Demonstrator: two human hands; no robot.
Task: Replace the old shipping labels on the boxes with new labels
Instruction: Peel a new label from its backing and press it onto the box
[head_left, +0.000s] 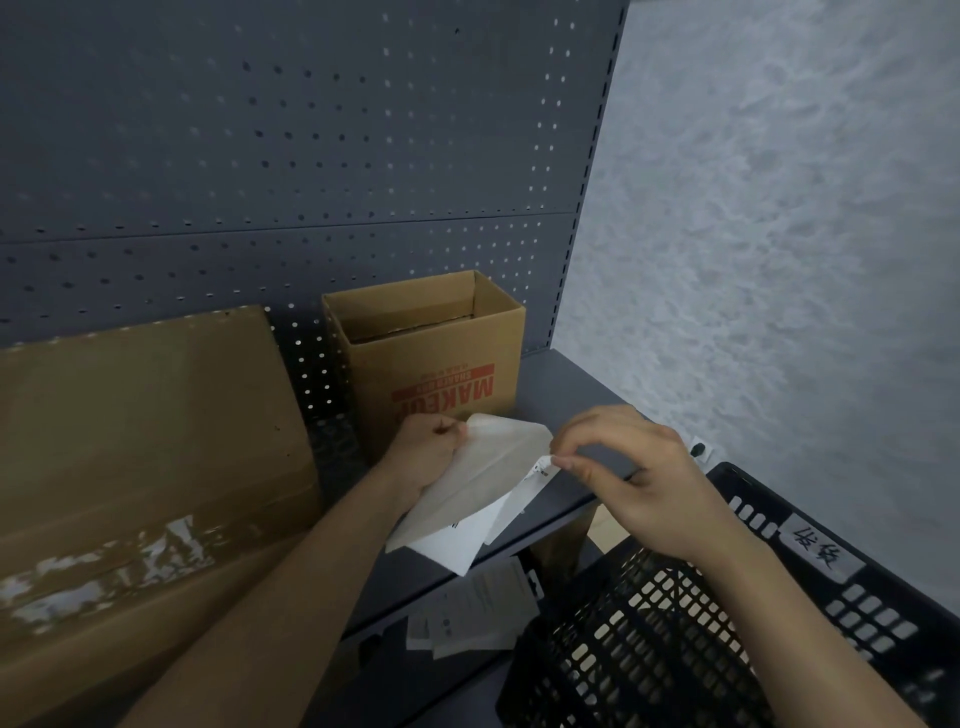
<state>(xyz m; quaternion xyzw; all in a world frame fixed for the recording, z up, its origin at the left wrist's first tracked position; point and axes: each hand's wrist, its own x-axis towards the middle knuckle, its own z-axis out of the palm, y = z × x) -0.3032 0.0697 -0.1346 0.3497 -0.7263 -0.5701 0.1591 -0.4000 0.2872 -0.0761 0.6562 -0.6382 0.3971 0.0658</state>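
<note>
My left hand (431, 452) grips the beige backing sheet (483, 478) of a shipping label above the grey shelf (550, 384). My right hand (639, 478) pinches a corner of the white label (540, 470), which is partly peeled away from the backing; more white label (457, 540) shows below the sheet. A small open cardboard box (431, 343) with red MAKEUP print stands upside down just behind my hands. A large closed cardboard box (145, 457) with torn label residue (104, 566) on its front lies at the left.
A black plastic mesh crate (727, 623) with a white handwritten tag stands at the lower right. Loose paper slips (478, 608) lie below the shelf edge. A dark pegboard panel (311, 156) backs the shelf; a grey wall is to the right.
</note>
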